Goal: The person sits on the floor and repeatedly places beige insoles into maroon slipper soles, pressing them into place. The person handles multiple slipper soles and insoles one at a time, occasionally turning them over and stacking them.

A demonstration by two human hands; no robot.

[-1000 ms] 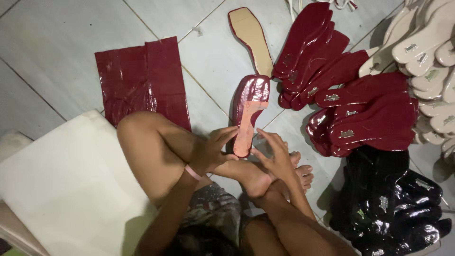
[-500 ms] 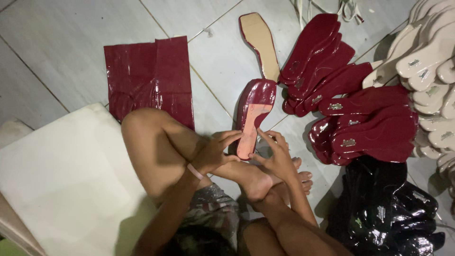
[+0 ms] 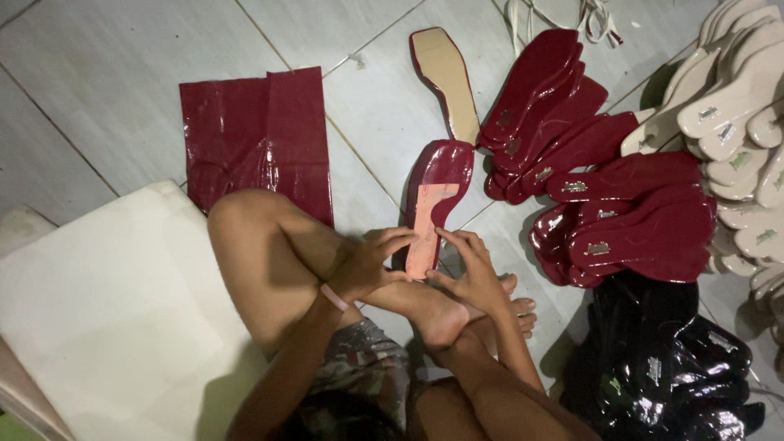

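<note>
I sit cross-legged on a tiled floor. A glossy dark red shoe insole (image 3: 441, 175) lies in front of my legs, with a bare tan cardboard patch (image 3: 426, 224) showing in its middle. My left hand (image 3: 367, 265) grips the insole's near end from the left, fingers pressing on the tan patch. From the right, my right hand (image 3: 469, 269) holds the same end with its fingers on the edge. The heel end is hidden under both hands.
A sheet of dark red glossy material (image 3: 257, 143) lies at the left. A tan insole with a red rim (image 3: 447, 82) lies beyond. Stacks of red insoles (image 3: 604, 188), cream insoles (image 3: 739, 106) and black insoles (image 3: 661, 367) fill the right. A white cushion (image 3: 106, 318) sits at my left.
My fingers have shifted slightly on the insole's near end. The view has drifted, so everything sits a little further right and lower in the frame.
</note>
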